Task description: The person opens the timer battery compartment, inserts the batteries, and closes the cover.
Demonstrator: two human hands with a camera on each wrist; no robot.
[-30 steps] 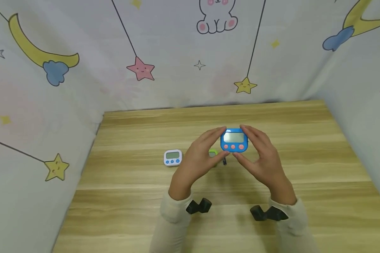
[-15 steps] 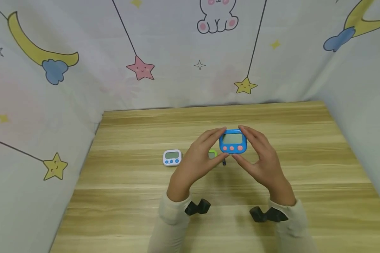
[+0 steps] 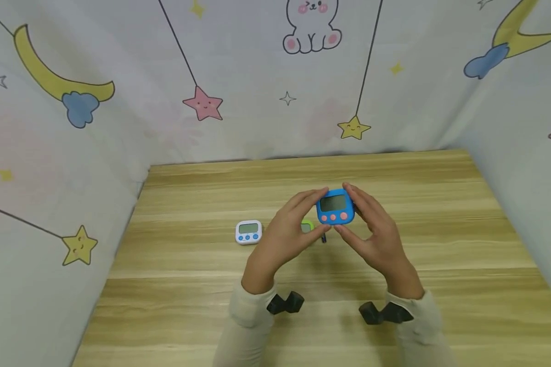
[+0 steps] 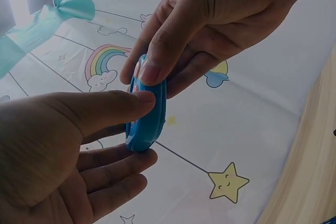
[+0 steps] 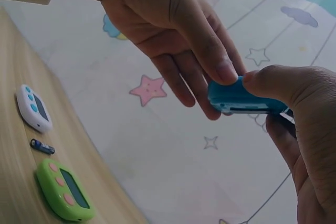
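Observation:
Held up over the table between both hands is a blue digital timer (image 3: 335, 207) with a grey screen and pink buttons facing the head camera. The left hand (image 3: 286, 219) pinches its left side, thumb on the lower edge and fingertips at the top corner. On the other side the right hand (image 3: 377, 229) grips it the same way. In the left wrist view the blue timer (image 4: 147, 114) is seen edge-on, both thumbs on its lower edge. A green timer (image 5: 64, 190) lies on the table, mostly hidden behind the left hand in the head view.
A white timer (image 3: 248, 232) with blue buttons lies on the wooden table (image 3: 179, 285) left of the hands. Between it and the green timer is a small dark battery (image 5: 42, 146). Patterned fabric (image 3: 252, 122) encloses the table at the back and sides.
The blue timer has shifted slightly left and tilted a little, and its screen has gone from bright glare to dark grey. Both hands keep their grip; the view has shifted slightly.

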